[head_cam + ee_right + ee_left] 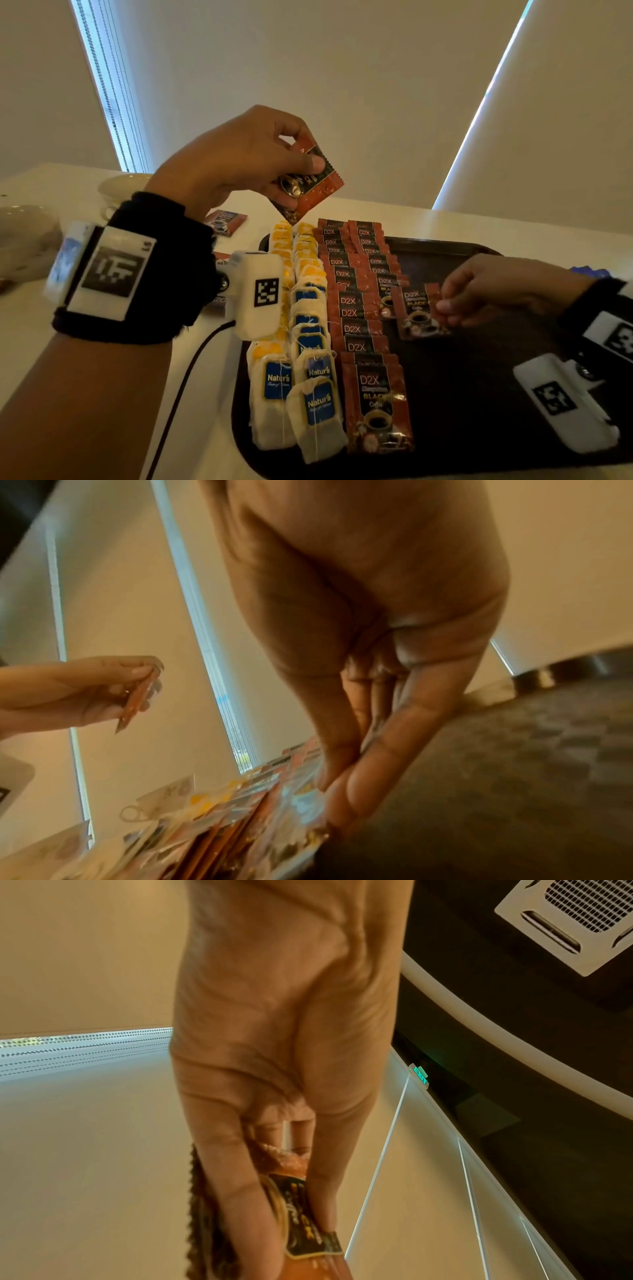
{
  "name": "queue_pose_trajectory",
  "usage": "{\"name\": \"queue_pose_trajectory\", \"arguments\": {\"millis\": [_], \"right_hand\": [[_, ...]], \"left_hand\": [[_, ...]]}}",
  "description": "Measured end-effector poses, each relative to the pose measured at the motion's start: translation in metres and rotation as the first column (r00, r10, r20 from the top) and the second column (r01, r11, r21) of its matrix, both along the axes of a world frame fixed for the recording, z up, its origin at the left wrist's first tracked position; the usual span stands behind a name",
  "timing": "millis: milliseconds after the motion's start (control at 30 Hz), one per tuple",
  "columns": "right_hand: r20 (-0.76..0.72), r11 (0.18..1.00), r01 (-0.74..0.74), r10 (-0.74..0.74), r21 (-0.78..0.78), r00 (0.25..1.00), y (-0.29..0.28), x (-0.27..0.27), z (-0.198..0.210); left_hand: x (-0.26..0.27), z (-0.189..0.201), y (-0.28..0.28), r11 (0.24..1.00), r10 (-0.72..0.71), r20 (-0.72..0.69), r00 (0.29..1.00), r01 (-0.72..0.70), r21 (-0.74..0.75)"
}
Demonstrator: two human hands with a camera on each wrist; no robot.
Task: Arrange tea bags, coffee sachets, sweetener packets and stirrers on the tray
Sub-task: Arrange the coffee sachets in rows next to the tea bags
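A dark tray [479, 394] holds rows of tea bags [308, 342] along its left side and red coffee sachets [356, 308] beside them. My left hand [260, 164] is raised above the tray's far end and grips a small stack of coffee sachets [308, 181] between thumb and fingers; the left wrist view shows those sachets [298, 1218] edge-on. My right hand [455, 305] pinches the right edge of one coffee sachet [416, 313] lying on the tray, right of the sachet rows. In the right wrist view its fingertips [339, 799] meet on that sachet.
Loose coffee sachets [226, 221] lie on the white table left of the tray. White cups and saucers [120, 188] stand at the back left. The tray's right half [496, 342] is bare dark surface. A black cable [178, 394] hangs from my left wrist.
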State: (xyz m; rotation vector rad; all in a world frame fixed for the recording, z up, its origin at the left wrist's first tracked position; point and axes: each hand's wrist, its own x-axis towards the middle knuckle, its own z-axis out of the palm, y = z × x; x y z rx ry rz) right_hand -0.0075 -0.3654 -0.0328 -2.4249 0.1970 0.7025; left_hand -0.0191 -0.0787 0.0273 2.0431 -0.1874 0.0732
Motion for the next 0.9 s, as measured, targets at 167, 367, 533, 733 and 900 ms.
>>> {"name": "queue_pose_trajectory", "arguments": {"millis": [167, 367, 533, 733, 900], "right_hand": [[-0.071, 0.999, 0.013, -0.010, 0.040, 0.997, 0.013, 0.012, -0.004], [-0.083, 0.999, -0.017, 0.013, -0.043, 0.996, 0.028, 0.014, -0.003], [-0.044, 0.996, -0.041, 0.038, -0.078, 0.998, 0.032, 0.017, -0.003], [-0.044, 0.997, -0.053, 0.050, -0.057, 0.998, 0.035, 0.019, -0.001], [0.345, 0.985, -0.111, 0.151, -0.134, 0.926, 0.037, 0.018, 0.017]], "left_hand": [[-0.001, 0.000, 0.000, 1.000, -0.004, -0.002, 1.000, 0.004, -0.006], [0.000, 0.000, 0.003, 1.000, 0.007, -0.020, 1.000, -0.007, -0.005], [0.001, 0.000, 0.002, 1.000, 0.000, -0.020, 1.000, 0.000, 0.015], [-0.001, 0.001, 0.004, 1.000, -0.002, -0.031, 1.000, 0.002, 0.008], [-0.001, 0.000, 0.002, 0.998, -0.037, -0.066, 0.997, 0.039, 0.040]]}}
